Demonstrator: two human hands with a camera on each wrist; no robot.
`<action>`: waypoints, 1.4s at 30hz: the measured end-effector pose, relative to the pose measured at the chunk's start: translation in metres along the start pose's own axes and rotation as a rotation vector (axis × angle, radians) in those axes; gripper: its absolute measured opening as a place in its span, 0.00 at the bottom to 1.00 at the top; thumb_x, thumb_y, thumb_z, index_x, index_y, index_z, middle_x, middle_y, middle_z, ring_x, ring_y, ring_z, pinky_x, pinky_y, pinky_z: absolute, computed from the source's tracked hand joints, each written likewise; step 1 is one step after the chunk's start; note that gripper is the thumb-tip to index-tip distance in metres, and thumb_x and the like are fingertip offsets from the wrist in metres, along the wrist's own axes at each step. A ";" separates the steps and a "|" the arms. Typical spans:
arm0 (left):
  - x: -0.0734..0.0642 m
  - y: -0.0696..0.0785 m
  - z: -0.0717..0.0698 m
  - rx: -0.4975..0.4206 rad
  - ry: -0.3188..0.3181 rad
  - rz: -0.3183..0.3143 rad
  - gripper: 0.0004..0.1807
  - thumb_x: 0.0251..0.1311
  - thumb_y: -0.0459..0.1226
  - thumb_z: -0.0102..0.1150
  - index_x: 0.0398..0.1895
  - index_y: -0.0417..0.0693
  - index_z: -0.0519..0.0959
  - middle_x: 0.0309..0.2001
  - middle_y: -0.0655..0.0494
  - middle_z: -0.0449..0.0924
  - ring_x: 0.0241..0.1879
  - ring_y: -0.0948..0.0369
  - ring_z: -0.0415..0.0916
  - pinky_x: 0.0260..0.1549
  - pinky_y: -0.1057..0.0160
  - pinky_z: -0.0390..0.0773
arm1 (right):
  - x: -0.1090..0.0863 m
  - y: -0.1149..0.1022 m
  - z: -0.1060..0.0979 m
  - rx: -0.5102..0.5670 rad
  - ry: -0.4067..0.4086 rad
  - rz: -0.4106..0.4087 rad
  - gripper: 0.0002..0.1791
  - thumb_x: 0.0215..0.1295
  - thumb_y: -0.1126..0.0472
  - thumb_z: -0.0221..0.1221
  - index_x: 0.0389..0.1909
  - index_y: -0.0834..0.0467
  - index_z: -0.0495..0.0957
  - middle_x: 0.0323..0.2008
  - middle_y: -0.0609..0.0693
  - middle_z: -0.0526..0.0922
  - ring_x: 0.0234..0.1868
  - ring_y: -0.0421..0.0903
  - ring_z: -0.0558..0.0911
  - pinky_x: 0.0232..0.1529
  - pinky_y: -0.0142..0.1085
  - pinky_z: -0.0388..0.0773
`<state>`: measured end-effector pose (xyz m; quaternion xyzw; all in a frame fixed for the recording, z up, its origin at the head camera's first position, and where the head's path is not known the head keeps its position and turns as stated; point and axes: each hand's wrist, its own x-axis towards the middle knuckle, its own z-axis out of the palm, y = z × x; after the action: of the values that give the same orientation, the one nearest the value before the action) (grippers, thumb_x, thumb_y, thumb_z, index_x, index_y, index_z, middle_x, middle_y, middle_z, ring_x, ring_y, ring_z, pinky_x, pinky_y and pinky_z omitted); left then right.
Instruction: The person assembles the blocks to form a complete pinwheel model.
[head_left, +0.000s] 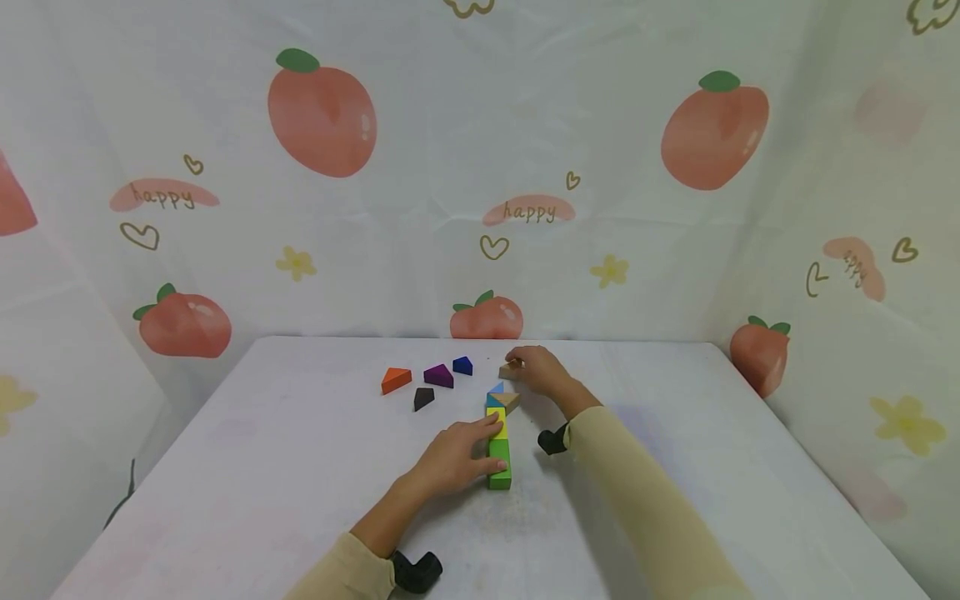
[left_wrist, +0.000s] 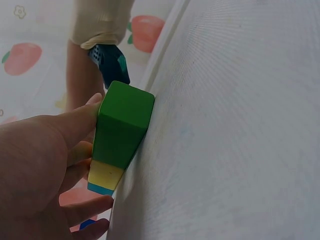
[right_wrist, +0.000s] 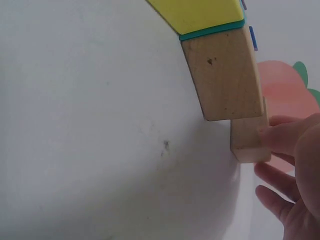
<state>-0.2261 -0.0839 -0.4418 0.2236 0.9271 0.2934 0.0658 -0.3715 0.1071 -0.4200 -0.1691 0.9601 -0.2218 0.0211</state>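
In the head view my left hand (head_left: 456,457) touches a row of blocks from the left, thumb on the green block (head_left: 499,481) and fingertips on the yellow block (head_left: 502,427). Its fingers are fairly straight in the left wrist view, beside the green block (left_wrist: 125,112). Past the yellow one come blue pieces (head_left: 494,400) and a plain wooden triangular block (head_left: 512,401). My right hand (head_left: 543,372) pinches another plain wooden block (right_wrist: 246,137) at the row's far end; its far side is hidden by the fingers.
Left of the row's far end lie an orange block (head_left: 396,380), a purple block (head_left: 438,377), a dark blue block (head_left: 462,366) and a black block (head_left: 423,398). The white tabletop (head_left: 262,467) ends at a fruit-print curtain (head_left: 420,250). Both wrists carry dark devices.
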 end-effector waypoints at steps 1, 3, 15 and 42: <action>0.000 0.000 0.000 0.001 -0.001 -0.001 0.37 0.59 0.55 0.63 0.71 0.57 0.68 0.71 0.61 0.63 0.68 0.51 0.62 0.60 0.45 0.67 | -0.001 0.000 -0.001 -0.005 0.012 -0.016 0.14 0.68 0.64 0.59 0.53 0.59 0.80 0.51 0.54 0.81 0.53 0.52 0.77 0.60 0.46 0.72; 0.000 0.000 0.000 0.004 -0.002 0.000 0.37 0.59 0.55 0.63 0.71 0.57 0.67 0.71 0.60 0.63 0.68 0.51 0.61 0.61 0.45 0.67 | -0.003 0.000 -0.002 0.002 0.039 -0.030 0.15 0.68 0.64 0.58 0.55 0.59 0.79 0.53 0.55 0.80 0.55 0.53 0.77 0.60 0.47 0.71; -0.001 0.002 -0.001 0.005 -0.004 0.000 0.37 0.58 0.55 0.63 0.70 0.56 0.68 0.71 0.60 0.63 0.68 0.51 0.62 0.61 0.45 0.66 | -0.002 0.018 0.010 0.128 0.213 0.142 0.16 0.68 0.59 0.58 0.51 0.62 0.79 0.42 0.57 0.82 0.42 0.52 0.79 0.45 0.45 0.77; -0.001 0.000 -0.003 0.020 0.006 0.046 0.35 0.61 0.54 0.62 0.70 0.54 0.69 0.71 0.59 0.63 0.67 0.51 0.63 0.63 0.47 0.64 | 0.000 -0.001 0.026 0.363 0.151 0.170 0.11 0.68 0.54 0.61 0.39 0.59 0.82 0.34 0.49 0.83 0.38 0.46 0.79 0.42 0.39 0.78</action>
<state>-0.2259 -0.0854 -0.4395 0.2448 0.9247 0.2864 0.0542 -0.3686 0.0952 -0.4435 -0.0640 0.9140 -0.4007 -0.0020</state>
